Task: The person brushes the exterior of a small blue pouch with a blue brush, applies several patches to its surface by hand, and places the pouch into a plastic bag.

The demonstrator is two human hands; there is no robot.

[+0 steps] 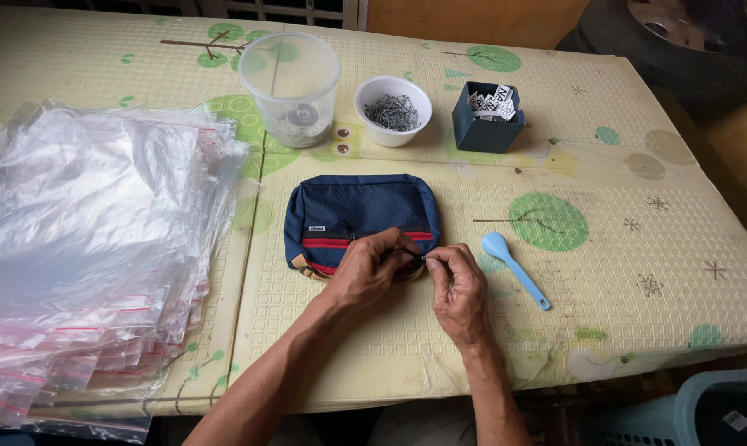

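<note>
A navy blue pouch point(349, 208) with red zip trim lies flat on the mat in front of me. My left hand point(369, 268) rests on the pouch's lower edge, fingers pinched at the red zip line. My right hand point(456, 285) is just right of it, thumb and forefinger pinched on a small metal piece at the pouch's lower right corner. Both hands meet at that spot, and what lies between the fingertips is mostly hidden.
A thick stack of clear zip bags point(85, 239) covers the left. Behind the pouch stand a clear plastic tub point(289, 87), a white bowl of metal pieces point(392, 110) and a dark box of tags point(489, 117). A light blue spoon point(514, 268) lies right.
</note>
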